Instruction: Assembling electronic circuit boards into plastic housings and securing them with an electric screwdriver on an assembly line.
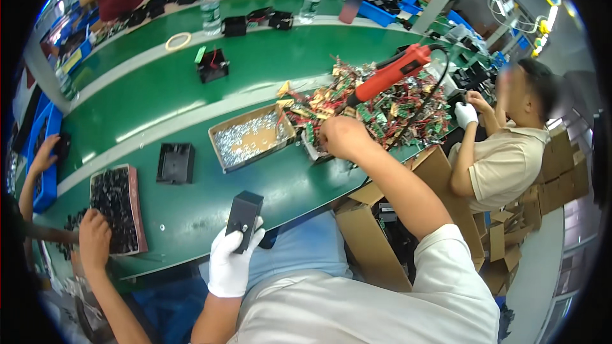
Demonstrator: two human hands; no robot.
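Note:
My left hand, in a white glove, is closed around a small black plastic box and holds it upright above the table's near edge. A shiny screw or post shows on the box's near face. My bare right hand is at the near edge of a large heap of small circuit boards with red wires. Its fingers are curled down by a small open container; whatever they grip is hidden. Just above this hand, a red electric screwdriver hangs at a slant over the heap.
A cardboard tray of small metal parts and an open black case stand on the green table. Another person's hand reaches to a box of black parts. At right sits a co-worker near open cartons.

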